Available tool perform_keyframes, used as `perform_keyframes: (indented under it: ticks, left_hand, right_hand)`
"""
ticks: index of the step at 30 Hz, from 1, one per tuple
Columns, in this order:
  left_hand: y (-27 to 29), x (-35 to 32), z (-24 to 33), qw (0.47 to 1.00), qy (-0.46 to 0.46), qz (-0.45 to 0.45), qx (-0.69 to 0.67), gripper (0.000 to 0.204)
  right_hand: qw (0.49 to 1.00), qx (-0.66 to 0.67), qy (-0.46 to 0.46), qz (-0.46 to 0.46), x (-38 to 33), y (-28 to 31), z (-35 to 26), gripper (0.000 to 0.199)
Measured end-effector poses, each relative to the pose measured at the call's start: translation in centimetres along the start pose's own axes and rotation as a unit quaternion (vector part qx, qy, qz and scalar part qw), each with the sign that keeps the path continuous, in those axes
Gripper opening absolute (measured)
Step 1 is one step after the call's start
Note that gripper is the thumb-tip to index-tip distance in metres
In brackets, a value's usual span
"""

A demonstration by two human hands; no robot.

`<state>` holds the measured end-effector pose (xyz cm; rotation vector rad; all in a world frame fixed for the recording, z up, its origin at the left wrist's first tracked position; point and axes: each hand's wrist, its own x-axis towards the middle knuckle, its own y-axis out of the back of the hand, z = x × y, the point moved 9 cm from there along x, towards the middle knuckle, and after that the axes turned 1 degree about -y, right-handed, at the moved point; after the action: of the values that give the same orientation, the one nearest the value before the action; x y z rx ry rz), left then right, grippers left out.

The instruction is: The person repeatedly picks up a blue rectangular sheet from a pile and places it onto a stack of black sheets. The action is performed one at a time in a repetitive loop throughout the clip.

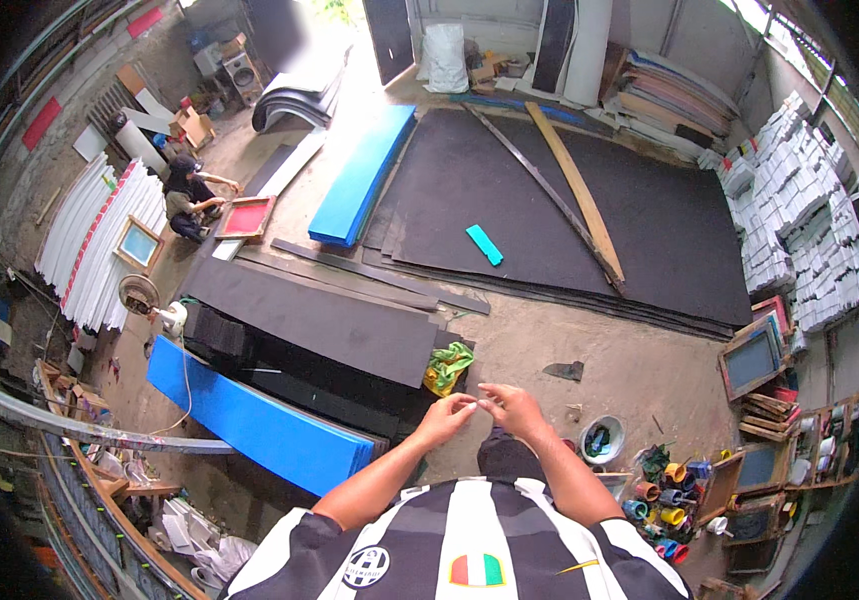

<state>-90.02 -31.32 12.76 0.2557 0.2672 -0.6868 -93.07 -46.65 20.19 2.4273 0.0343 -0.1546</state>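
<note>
Both forearms reach forward from the lower edge, and the hands come together in front of my body. My left hand [447, 417] is closed, its thumb and fingertips pinched. Facing it, my right hand [511, 408] is closed in a similar pinch, the fingertips of the two almost meeting. Whatever they pinch, if anything, is too small to make out. Just beyond my left hand lies a yellow and green cloth bundle [447, 368], beside a stack of black sheets [319, 320]. A long blue sheet stack [259, 420] lies left of my left forearm.
Large black sheets [509, 190] cover the floor ahead, with a wooden plank [574, 190] and a turquoise piece [484, 245] on them. A white bucket [602, 440] and paint containers [671, 490] stand at right. Another person [189, 195] crouches by a red-screened frame [246, 217] at far left.
</note>
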Motion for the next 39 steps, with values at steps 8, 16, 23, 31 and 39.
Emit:
perform_keyframes:
  ticks: [8, 16, 23, 31, 39]
  left_hand:
    - [-4.7, 13.9, 8.1, 0.998, -0.024, 0.027, -0.045, 0.037]
    - [-1.8, 23.7, 11.8, 0.99, -0.019, 0.081, -0.116, 0.039]
    - [3.0, 34.5, 12.3, 0.986, -0.012, 0.107, -0.123, 0.036]
    - [9.5, 42.3, 19.6, 0.987, -0.029, 0.152, -0.035, 0.038]
    - [20.8, 48.7, 17.2, 0.956, 0.002, 0.281, -0.079, 0.034]
  right_hand:
    - [0.998, -0.037, 0.016, -0.049, 7.7, 12.5, 5.6, 0.041]
    - [0.994, -0.029, 0.075, -0.074, 20.1, 17.4, 6.8, 0.038]
    - [0.981, -0.073, 0.155, -0.088, 32.7, 20.1, 6.1, 0.037]
    - [0.976, -0.07, 0.134, -0.154, 44.6, 22.2, 5.8, 0.04]
    - [0.943, -0.082, 0.207, -0.245, 59.0, 17.7, 0.9, 0.038]
